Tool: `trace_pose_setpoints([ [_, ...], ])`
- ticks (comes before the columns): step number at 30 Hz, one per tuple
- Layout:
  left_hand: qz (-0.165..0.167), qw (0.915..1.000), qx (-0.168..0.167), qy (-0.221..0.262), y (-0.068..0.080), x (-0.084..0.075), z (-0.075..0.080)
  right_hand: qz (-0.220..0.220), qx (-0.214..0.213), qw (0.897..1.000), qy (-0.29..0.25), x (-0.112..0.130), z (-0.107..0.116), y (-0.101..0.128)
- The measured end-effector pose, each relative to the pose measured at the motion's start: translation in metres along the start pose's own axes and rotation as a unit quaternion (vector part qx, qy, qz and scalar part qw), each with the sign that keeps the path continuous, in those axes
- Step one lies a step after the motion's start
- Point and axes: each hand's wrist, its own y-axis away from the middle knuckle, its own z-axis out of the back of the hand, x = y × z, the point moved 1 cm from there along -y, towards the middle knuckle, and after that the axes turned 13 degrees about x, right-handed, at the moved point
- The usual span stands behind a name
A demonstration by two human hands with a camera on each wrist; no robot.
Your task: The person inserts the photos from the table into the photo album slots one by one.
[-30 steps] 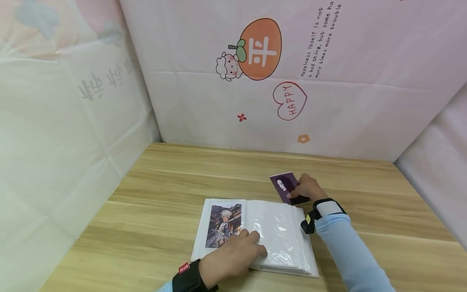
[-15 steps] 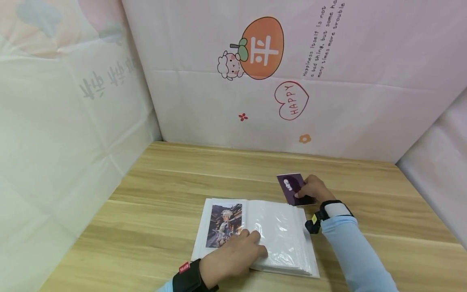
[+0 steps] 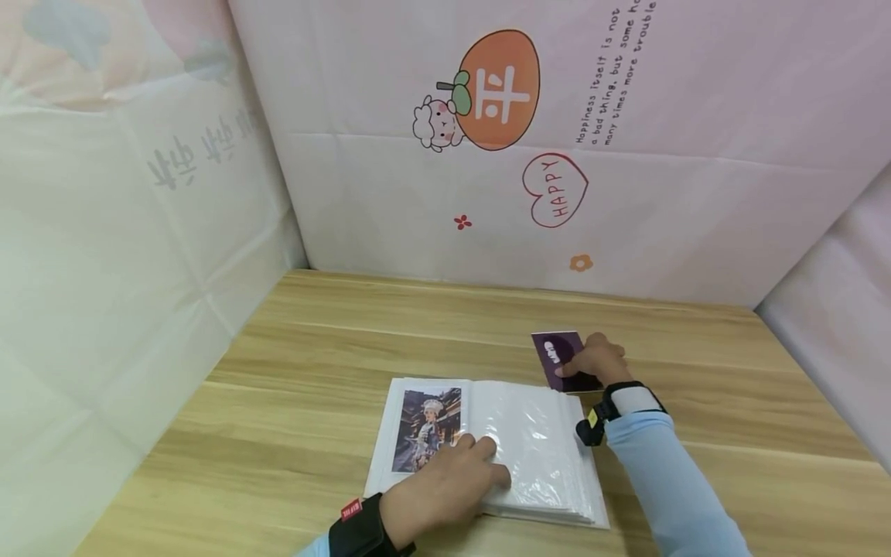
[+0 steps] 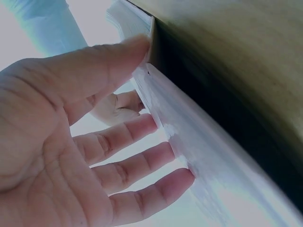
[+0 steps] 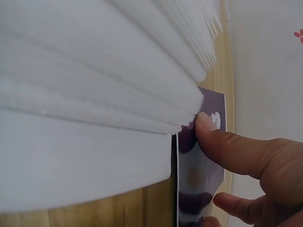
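Note:
An open photo album with clear sleeves lies on the wooden table. One portrait photo sits in its left page. My left hand rests flat on the album with straight fingers against the page edges. Beyond the album's far right corner, my right hand pinches a purple photo card, thumb on its face, beside the fanned pages.
Printed pink and white sheets wall the table at the back and both sides. Bare wood stretches left of the album and along the back.
My right hand shifted the purple card a little to the right and turned it more upright. The left hand stayed on the album.

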Motion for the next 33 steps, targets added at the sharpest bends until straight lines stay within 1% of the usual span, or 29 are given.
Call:
trace_pose_setpoints([
  [3, 0.002, 1.0000, 0.001, 0.002, 0.000, 0.000, 0.000, 0.006, 0.010, 1.000, -0.013, -0.002, 0.003, 0.000],
  [7, -0.001, 1.0000, 0.004, 0.001, -0.001, 0.000, -0.001, 0.008, 0.012, 1.000, -0.020, -0.007, 0.007, -0.001],
  [10, -0.003, 1.0000, 0.000, -0.005, -0.001, 0.000, -0.001, 0.029, -0.016, 0.999, -0.015, -0.011, 0.010, -0.003],
  [12, -0.005, 0.9999, -0.007, -0.011, -0.002, 0.001, -0.001, 0.050, -0.050, 0.997, -0.016, -0.013, 0.011, -0.005],
  [14, -0.008, 0.9997, -0.014, -0.020, -0.002, 0.001, -0.001, 0.073, -0.084, 0.993, -0.025, -0.014, 0.012, -0.007],
  [17, -0.014, 0.9991, -0.026, -0.031, -0.002, 0.002, -0.001, 0.092, -0.109, 0.988, -0.050, -0.015, 0.011, -0.009],
  [20, -0.016, 0.9989, -0.031, -0.032, -0.002, 0.002, 0.000, 0.102, -0.106, 0.987, -0.068, -0.014, 0.010, -0.010],
  [23, -0.015, 0.9990, -0.029, -0.030, -0.002, 0.002, 0.000, 0.106, -0.101, 0.986, -0.075, -0.013, 0.010, -0.009],
  [26, -0.016, 0.9991, -0.026, -0.028, -0.002, 0.002, 0.000, 0.113, -0.096, 0.984, -0.103, -0.012, 0.010, -0.008],
  [28, -0.017, 0.9992, -0.024, -0.027, -0.002, 0.002, 0.001, 0.117, -0.093, 0.978, -0.146, -0.010, 0.010, -0.007],
  [29, -0.017, 0.9993, -0.023, -0.025, -0.002, 0.002, 0.001, 0.118, -0.090, 0.974, -0.174, -0.009, 0.010, -0.005],
  [31, -0.017, 0.9994, -0.020, -0.022, -0.002, 0.002, 0.001, 0.122, -0.087, 0.961, -0.232, -0.005, 0.009, -0.003],
  [33, -0.016, 0.9995, -0.019, -0.017, -0.002, 0.002, 0.002, 0.131, -0.086, 0.944, -0.291, 0.001, 0.007, 0.000],
])
